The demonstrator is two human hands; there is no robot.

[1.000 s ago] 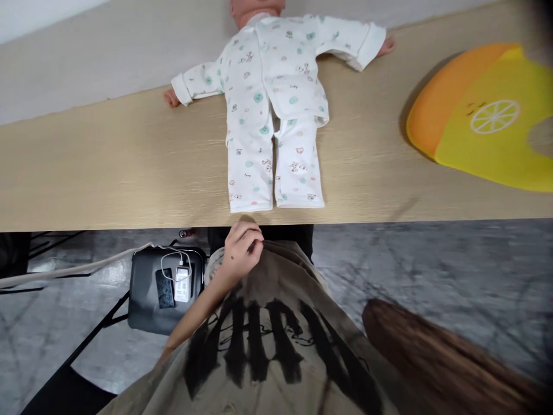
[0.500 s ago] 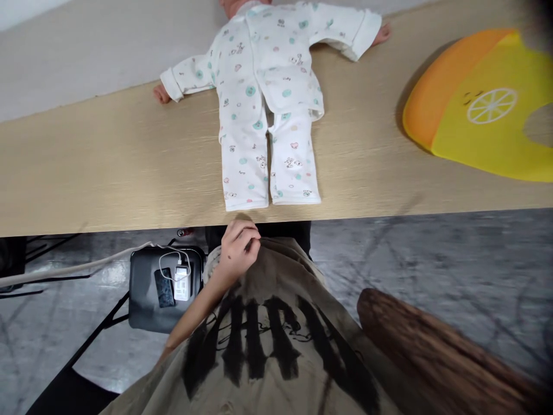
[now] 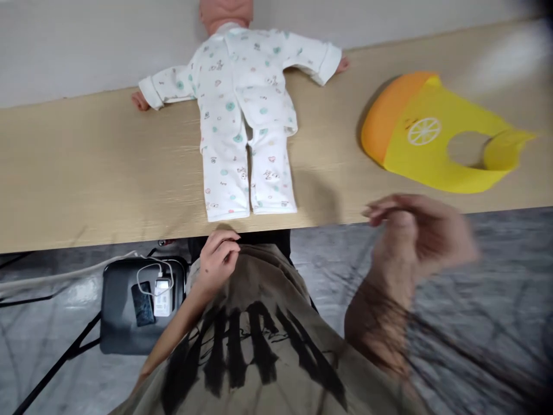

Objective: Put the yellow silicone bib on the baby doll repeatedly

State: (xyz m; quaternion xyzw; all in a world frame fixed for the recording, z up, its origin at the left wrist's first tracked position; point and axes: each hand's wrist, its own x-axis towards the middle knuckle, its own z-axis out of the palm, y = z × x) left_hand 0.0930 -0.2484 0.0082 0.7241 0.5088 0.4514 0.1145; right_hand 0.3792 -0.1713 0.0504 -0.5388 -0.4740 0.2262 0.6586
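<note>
Head view: one yellow bib (image 3: 436, 153), flat on the table (image 3: 108, 155), orange pocket (image 3: 394, 112) toward the doll (image 3: 264, 98), long axis roughly along the table edge. One right hand (image 3: 419, 230), the nearer, just short of the bib, not touching; blurred, grip unclear to me. One left hand (image 3: 218, 253), below the doll's legs, loosely curled; whether fingertips meet, I cannot tell.

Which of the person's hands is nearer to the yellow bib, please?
Right: the right hand is just below the bib in the view; the left hand is well to its left, below the doll's legs.
</note>
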